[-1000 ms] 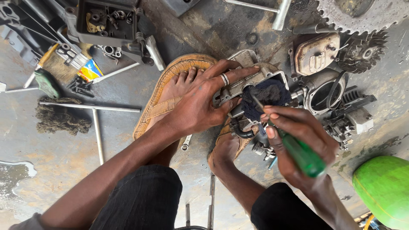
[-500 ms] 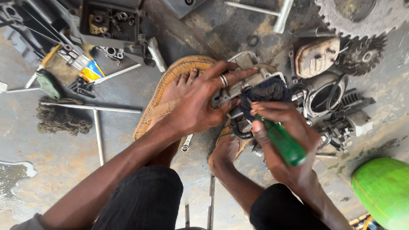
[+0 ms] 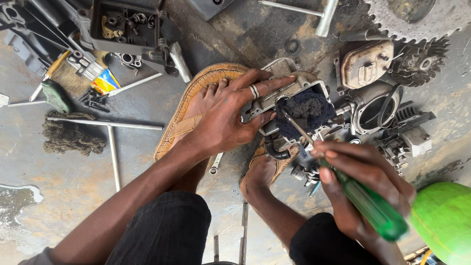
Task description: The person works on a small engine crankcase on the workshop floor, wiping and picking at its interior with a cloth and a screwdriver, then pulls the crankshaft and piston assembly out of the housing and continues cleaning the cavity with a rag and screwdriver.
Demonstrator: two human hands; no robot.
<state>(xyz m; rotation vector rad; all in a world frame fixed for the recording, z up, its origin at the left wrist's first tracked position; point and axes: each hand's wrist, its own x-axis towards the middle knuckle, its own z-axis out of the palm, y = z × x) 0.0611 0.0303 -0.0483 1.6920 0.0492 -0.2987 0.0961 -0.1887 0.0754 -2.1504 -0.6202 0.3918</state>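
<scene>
A: Two hands on one small engine block, and plenty of parts on the floor. Start at the floor's left edge.

B: A frayed wad of fibre (image 3: 71, 137) lies near that edge, thin steel rods (image 3: 114, 147) beside it. Toward the far left corner sits a dark plastic tray (image 3: 123, 23) of bolts.

A: And the hands?

B: The left hand (image 3: 228, 115), ring on one finger, lies flat over a tan rubber sandal (image 3: 194, 105), fingers pressed down on the grey cast-metal engine block (image 3: 289, 95), which sits mid-floor between the feet. A dark blue rag (image 3: 306, 110) is stuffed into its opening.

A: The right?

B: The right hand (image 3: 360, 189) is wrapped tight around a green-handled screwdriver (image 3: 370, 206); its slim shaft slants up into the rag.

A: Good technique, would you say?

B: I'd keep the block pinned hard and the tip pushing the cloth, not scraping metal.

A: Further right?

B: A ribbed flywheel (image 3: 422, 61), a toothed sprocket (image 3: 417, 17), and a smooth green dome (image 3: 444, 221) at the near right corner.
</scene>
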